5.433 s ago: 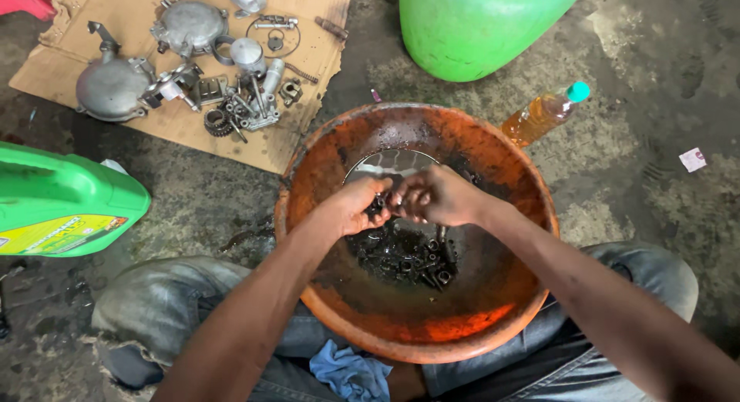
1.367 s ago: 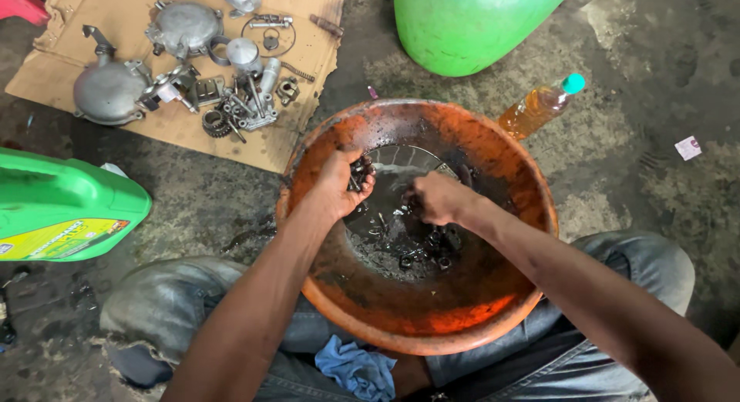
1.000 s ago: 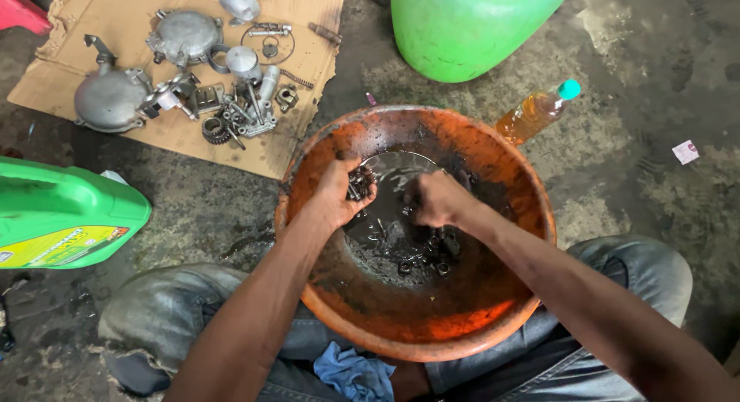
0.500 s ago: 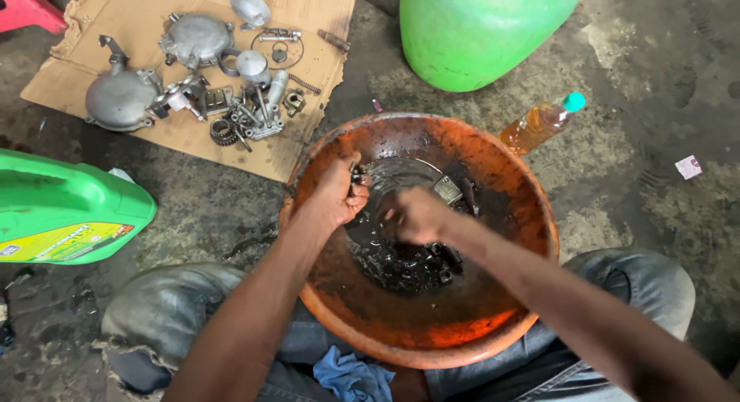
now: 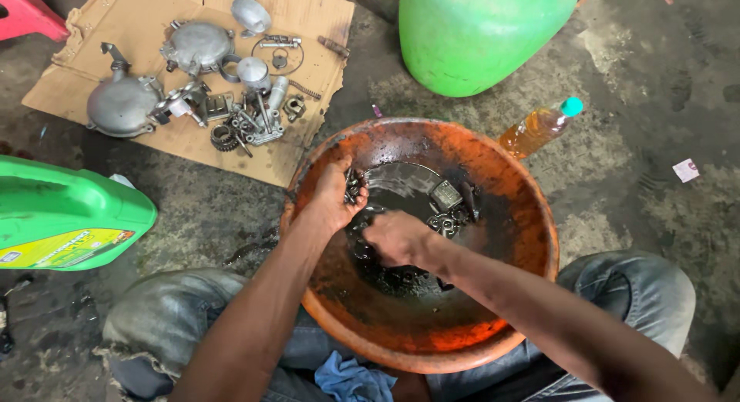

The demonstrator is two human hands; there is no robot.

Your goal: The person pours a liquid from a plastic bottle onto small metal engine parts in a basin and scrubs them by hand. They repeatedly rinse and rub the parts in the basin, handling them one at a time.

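A large green tank (image 5: pixel 482 32) stands at the far side of the concrete floor (image 5: pixel 655 101), and a green jug (image 5: pixel 65 213) lies at the left. Between the person's knees sits the orange basin (image 5: pixel 432 348), holding dark oily liquid. On the far left, a sheet of cardboard (image 5: pixel 193 140) carries cleaned metal engine parts (image 5: pixel 193 86). A bottle of amber liquid (image 5: pixel 539 127) lies just beside the basin's far right rim.

The left hand (image 5: pixel 335 198) is cupped shut on a clutch of small bolts (image 5: pixel 353 185) above the basin's left wall. The right hand (image 5: pixel 397 236) is down in the liquid, fingers curled among the loose nuts and bolts (image 5: pixel 447 217); whether it grips any cannot be told.

This looks like washing small hardware; gathering more pieces calls for feeling along the basin's bottom.
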